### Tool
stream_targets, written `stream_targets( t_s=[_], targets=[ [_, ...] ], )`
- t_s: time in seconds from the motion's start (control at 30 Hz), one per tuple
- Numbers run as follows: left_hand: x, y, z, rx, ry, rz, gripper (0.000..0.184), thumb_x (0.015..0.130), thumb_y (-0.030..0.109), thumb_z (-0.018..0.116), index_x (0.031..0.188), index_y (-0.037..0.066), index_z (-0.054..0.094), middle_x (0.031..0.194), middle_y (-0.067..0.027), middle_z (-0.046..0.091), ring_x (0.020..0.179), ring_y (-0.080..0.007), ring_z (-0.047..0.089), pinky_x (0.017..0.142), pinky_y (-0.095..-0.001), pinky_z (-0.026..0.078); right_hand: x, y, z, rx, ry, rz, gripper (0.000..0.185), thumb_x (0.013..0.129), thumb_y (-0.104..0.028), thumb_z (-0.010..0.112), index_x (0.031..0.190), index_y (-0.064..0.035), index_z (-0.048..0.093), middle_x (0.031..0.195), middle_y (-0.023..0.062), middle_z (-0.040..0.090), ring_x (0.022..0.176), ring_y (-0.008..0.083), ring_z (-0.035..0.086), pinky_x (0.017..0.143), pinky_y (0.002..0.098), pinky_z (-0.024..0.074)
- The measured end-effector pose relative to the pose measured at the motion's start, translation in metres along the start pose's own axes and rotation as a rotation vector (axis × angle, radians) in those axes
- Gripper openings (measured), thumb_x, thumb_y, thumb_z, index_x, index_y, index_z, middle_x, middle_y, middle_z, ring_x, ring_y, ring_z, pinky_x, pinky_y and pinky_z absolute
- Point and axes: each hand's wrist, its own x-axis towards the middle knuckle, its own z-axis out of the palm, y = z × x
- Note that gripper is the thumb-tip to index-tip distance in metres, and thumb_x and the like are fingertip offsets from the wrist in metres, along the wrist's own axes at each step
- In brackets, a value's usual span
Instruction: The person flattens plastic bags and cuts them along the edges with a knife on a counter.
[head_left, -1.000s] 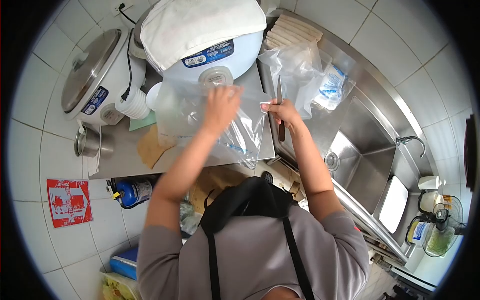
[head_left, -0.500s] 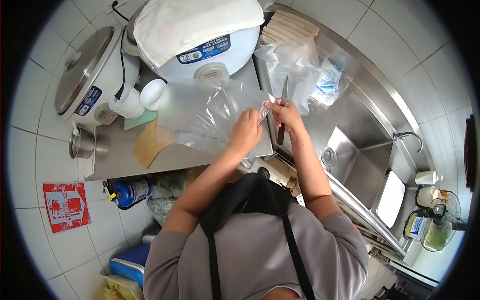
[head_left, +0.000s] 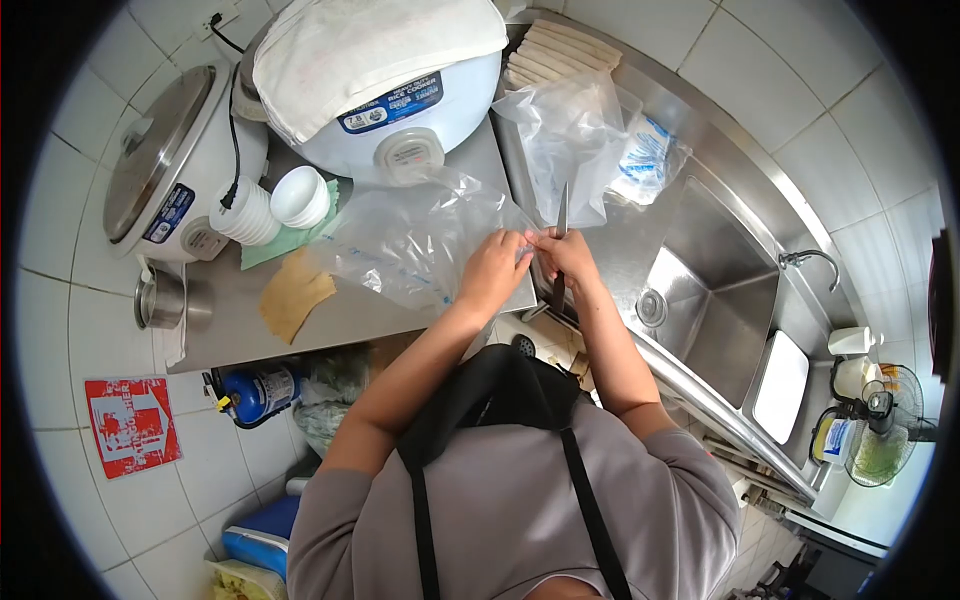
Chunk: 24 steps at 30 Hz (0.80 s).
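Note:
A clear plastic bag spreads over the steel counter, its right end gathered between my two hands. My left hand is closed in a pinch on the bag's edge. Close beside it, my right hand pinches the same end and also holds a knife, blade pointing away from me and dark handle below the palm. The fingertips of both hands nearly meet. Left of the bag lies a tan cloth, with stacked white cups and white bowls behind it on a green cloth.
A rice cooker under a white cloth stands at the back, another cooker at the left. Right of my hands is the steel sink, with more plastic bags on its ledge. A metal pot sits at the counter's left end.
My left hand has moved right from over the middle of the bag to its right end, beside my right hand. The bag has settled lower, uncovering the white bowls.

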Motion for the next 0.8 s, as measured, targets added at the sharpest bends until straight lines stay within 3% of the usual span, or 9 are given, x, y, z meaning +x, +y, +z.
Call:
stream_targets(
  t_s=[0.17,0.37,0.47,0.67,0.8],
  targets=[
    [-0.009,-0.019,0.019,-0.182,-0.064,-0.105,0.018,0.078,0.012,0.069,0.085,0.000,0.057,0.080,-0.0128,0.060,0.071,-0.0263,0.062,0.064,-0.0345,0.050,-0.008,0.003,-0.015,-0.037,0.055,0.007,0.031,0.080,-0.026,0.074,0.070,-0.0015,0.058,0.049,-0.0014,0.046,0.034,0.0064,0.035,0.032,0.0238,0.0243],
    [-0.005,0.001,0.024,-0.214,0.046,-0.048,0.016,0.079,0.012,0.069,0.083,0.000,0.059,0.080,-0.0124,0.061,0.069,-0.0234,0.062,0.063,-0.0321,0.050,-0.012,0.012,-0.019,-0.022,0.013,0.029,0.030,0.080,-0.027,0.074,0.072,-0.0014,0.060,0.051,-0.0015,0.047,0.035,0.0061,0.036,0.032,0.0241,0.0254],
    [-0.006,-0.005,0.033,-0.319,-0.027,-0.163,0.019,0.080,0.016,0.069,0.082,0.000,0.058,0.080,-0.0134,0.061,0.071,-0.0269,0.061,0.065,-0.0361,0.049,-0.011,0.017,-0.021,-0.017,0.015,0.022,0.029,0.080,-0.026,0.073,0.074,-0.0009,0.061,0.052,-0.0010,0.049,0.036,0.0063,0.036,0.033,0.0239,0.0256],
    [-0.007,-0.012,0.042,-0.371,-0.070,-0.260,0.015,0.081,0.013,0.066,0.082,-0.001,0.064,0.075,-0.0143,0.065,0.065,-0.0255,0.063,0.062,-0.0335,0.050,-0.012,0.023,-0.028,-0.042,-0.005,0.028,0.029,0.079,-0.026,0.074,0.074,-0.0004,0.062,0.058,0.0003,0.052,0.037,0.0064,0.038,0.033,0.0240,0.0270],
    [-0.007,-0.023,0.048,-0.450,-0.096,-0.328,0.016,0.082,0.014,0.064,0.084,-0.002,0.066,0.073,-0.0140,0.066,0.064,-0.0227,0.064,0.061,-0.0316,0.049,-0.019,0.018,-0.033,-0.190,0.062,0.032,0.030,0.080,-0.027,0.072,0.084,0.0006,0.060,0.062,0.0021,0.053,0.039,0.0081,0.039,0.035,0.0249,0.0298]
  ],
)
